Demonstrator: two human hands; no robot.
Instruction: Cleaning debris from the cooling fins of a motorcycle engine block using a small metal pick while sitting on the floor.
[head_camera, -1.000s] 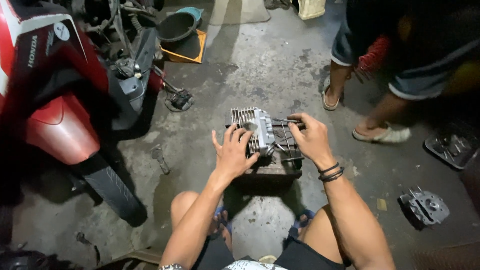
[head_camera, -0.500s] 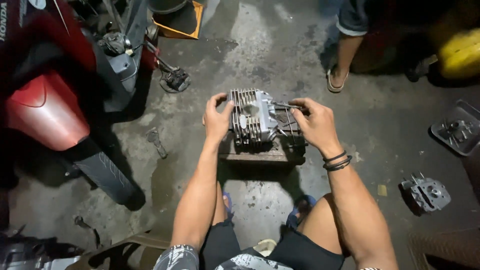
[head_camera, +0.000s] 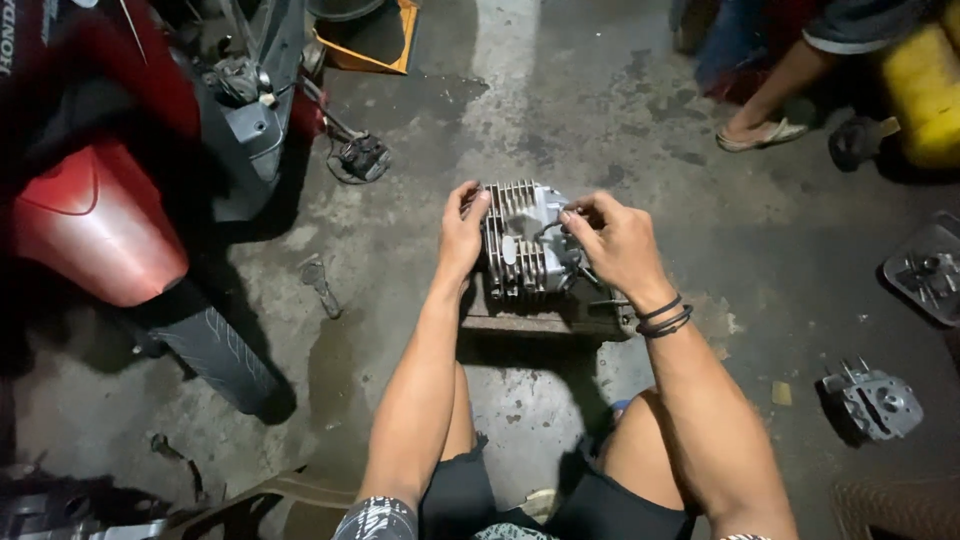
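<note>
Finned engine cylinder sits on a low wooden block on the stained concrete floor. Left hand cups its left side, fingers curled over the fins. Right hand pinches at the right edge, mostly closed. Red scooter parked left, loose engine part lying off right.

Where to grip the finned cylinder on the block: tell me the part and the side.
Probably by its two finned flanks, one hand from each side. The cylinder lies on the block with its fins running across it, giving ridged, non-slip faces. The left hand already presses the left flank; the right hand covers the right, where studs stick out, so grip above them.
</note>
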